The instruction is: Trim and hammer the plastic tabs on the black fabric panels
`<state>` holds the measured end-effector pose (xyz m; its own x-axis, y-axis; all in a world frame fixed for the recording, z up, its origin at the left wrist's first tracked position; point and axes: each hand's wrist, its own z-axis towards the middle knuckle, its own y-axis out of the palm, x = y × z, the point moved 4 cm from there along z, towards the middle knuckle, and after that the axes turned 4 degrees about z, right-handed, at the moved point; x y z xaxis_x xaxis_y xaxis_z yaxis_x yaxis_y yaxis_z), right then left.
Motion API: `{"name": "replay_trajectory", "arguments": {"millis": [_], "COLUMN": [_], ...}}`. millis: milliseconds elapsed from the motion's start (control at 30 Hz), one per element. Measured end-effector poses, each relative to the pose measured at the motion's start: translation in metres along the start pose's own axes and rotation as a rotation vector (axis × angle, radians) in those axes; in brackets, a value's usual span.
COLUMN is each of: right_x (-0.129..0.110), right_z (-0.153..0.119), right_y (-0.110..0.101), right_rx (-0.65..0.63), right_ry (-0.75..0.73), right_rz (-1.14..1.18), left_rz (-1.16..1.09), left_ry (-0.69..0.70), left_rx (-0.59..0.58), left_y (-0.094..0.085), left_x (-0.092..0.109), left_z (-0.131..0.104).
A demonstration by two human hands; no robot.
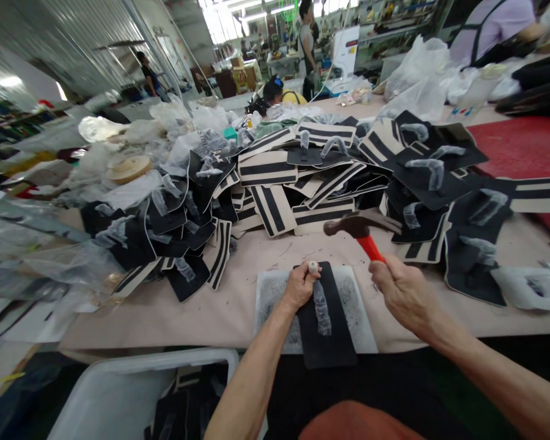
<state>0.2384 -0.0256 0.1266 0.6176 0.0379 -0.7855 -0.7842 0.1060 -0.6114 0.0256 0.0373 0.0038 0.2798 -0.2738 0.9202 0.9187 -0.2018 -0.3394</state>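
Note:
My left hand [299,287] is closed around a short upright tool with a round pale top [313,267], perhaps a punch; its lower end is hidden. It stands at the far end of a black panel [338,321], which carries a plastic-wrapped strap [321,310]. Beneath the panel lies a worn whitish board [360,308], and the panel's near end overhangs it. My right hand [406,294] grips a claw hammer [369,244] by its red handle. The hammer's head is in the air, above and to the right of the pale top, apart from it.
Black and striped panels [268,168] lie heaped across the table [238,305]. A white bin [119,391] with more panels stands at lower left. Clear plastic bags [178,116] crowd the back left. Red material [522,146] covers the right side. Other people work farther off.

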Motion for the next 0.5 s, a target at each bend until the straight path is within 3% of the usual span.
{"name": "replay_trajectory", "arguments": {"millis": [100,200,367,500], "right_x": [-0.012,-0.018,-0.032,-0.021], "right_z": [0.011,0.016,0.016,0.013], "right_y": [0.009,0.011,-0.003,0.011], "right_rx": [-0.109,-0.211,0.026,-0.236], "right_ry": [-0.225,-0.293,-0.266,-0.269], "right_rz": [-0.367,-0.53,-0.353,-0.464], "left_rz": [0.024,0.022,0.002,0.03], "left_ry": [-0.004,-0.033,-0.034,-0.051], "left_rx": [0.004,0.013,0.011,0.012], "left_y": [0.0,0.0,0.0,0.0], "left_x": [-0.001,-0.002,-0.003,-0.002], "left_z": [-0.001,-0.001,-0.001,-0.001]}}
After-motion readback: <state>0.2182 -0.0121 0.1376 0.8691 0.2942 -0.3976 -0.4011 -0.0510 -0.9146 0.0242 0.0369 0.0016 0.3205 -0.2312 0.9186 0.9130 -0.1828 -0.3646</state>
